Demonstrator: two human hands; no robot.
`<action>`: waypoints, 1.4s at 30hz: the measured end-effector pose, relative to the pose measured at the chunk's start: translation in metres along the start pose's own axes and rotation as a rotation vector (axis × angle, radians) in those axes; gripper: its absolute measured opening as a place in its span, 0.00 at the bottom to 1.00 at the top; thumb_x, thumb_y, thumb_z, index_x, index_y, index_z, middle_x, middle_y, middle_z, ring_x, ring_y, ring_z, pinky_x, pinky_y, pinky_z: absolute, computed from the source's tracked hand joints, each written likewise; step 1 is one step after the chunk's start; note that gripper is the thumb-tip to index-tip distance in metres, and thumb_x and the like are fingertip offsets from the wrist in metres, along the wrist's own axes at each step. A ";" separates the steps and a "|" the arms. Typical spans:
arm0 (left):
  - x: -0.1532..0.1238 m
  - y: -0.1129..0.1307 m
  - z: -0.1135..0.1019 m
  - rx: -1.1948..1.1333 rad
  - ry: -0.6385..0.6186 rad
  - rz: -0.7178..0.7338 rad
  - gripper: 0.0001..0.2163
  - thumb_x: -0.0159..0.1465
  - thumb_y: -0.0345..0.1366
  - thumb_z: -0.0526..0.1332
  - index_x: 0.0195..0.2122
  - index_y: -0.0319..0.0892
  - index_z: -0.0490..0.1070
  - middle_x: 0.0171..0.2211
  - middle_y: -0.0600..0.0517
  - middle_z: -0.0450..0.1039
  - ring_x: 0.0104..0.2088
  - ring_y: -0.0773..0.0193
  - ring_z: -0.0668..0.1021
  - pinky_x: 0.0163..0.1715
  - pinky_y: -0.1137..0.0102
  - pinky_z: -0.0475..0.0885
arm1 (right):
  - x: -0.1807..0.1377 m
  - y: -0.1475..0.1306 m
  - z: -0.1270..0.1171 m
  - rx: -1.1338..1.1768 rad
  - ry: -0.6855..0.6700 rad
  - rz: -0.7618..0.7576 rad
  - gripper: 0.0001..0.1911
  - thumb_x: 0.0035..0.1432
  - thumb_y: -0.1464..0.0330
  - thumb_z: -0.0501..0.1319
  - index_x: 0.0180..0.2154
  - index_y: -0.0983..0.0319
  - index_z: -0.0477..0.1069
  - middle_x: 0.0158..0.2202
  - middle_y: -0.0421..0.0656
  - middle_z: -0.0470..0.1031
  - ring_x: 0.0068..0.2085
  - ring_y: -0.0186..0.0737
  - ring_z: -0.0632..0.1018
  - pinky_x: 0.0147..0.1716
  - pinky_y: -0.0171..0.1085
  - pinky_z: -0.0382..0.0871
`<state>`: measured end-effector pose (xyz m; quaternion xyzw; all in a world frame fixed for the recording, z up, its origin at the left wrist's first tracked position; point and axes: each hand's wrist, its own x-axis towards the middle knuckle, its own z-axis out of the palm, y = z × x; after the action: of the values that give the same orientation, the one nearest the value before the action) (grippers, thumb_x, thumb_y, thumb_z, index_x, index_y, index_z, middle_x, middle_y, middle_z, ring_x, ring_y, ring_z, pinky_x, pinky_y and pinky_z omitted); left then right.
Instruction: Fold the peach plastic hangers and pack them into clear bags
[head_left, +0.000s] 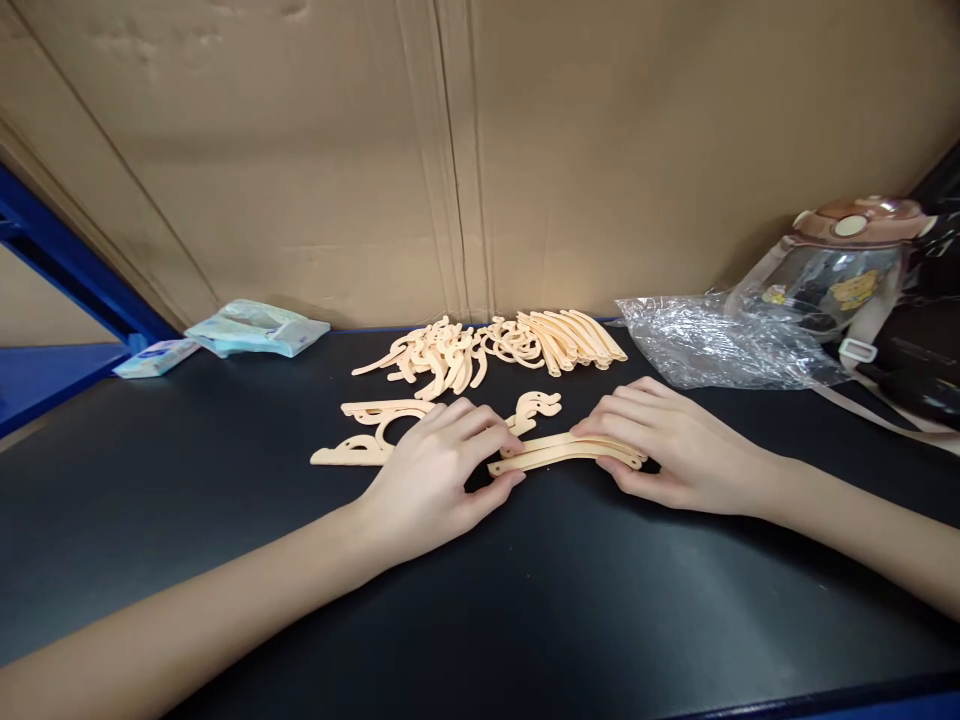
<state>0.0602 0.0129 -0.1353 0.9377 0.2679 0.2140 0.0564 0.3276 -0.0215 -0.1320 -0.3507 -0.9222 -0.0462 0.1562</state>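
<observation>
Two beige curved strips (559, 455), perhaps folding hanger arms with holes at their ends, lie side by side on the black table in front of me. My left hand (442, 465) has its thumb and fingers closed around their left ends. At the other end, my right hand (667, 445) pinches the strips between thumb and fingers. Just beyond my left hand is a beige hook-shaped piece (536, 405), partly hidden by the fingers. More flat beige pieces (352, 450) with curved cut-outs lie to the left of that hand, partly covered by it.
Toward the back are a heap of small hooked beige pieces (442, 355) and a stack of curved strips (574, 340). Tissue packs (259, 328) lie at back left. A clear plastic bag (720, 340) and a strapped bottle (832, 270) are at right. Cardboard (600, 150) stands behind.
</observation>
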 end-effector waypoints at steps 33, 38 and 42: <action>0.000 -0.001 0.002 0.047 -0.002 -0.014 0.05 0.67 0.37 0.57 0.39 0.42 0.69 0.36 0.53 0.72 0.36 0.61 0.71 0.37 0.65 0.64 | 0.005 0.002 -0.001 0.017 0.067 0.079 0.15 0.65 0.61 0.55 0.49 0.61 0.68 0.42 0.46 0.75 0.42 0.43 0.74 0.42 0.41 0.62; 0.000 0.000 0.002 0.046 0.000 -0.015 0.05 0.66 0.37 0.59 0.39 0.42 0.68 0.37 0.53 0.72 0.37 0.60 0.71 0.37 0.64 0.65 | 0.031 0.016 0.000 -0.148 0.127 0.133 0.11 0.64 0.64 0.56 0.43 0.63 0.72 0.39 0.44 0.77 0.42 0.42 0.75 0.44 0.41 0.61; -0.001 0.001 0.001 0.014 0.024 -0.016 0.07 0.66 0.39 0.59 0.40 0.41 0.68 0.38 0.52 0.72 0.37 0.60 0.71 0.38 0.64 0.66 | 0.067 0.030 0.004 -0.256 0.115 0.191 0.10 0.64 0.65 0.56 0.39 0.63 0.74 0.39 0.45 0.76 0.42 0.44 0.75 0.43 0.42 0.60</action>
<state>0.0603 0.0116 -0.1362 0.9333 0.2773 0.2229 0.0484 0.2991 0.0442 -0.1148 -0.4506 -0.8608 -0.1684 0.1663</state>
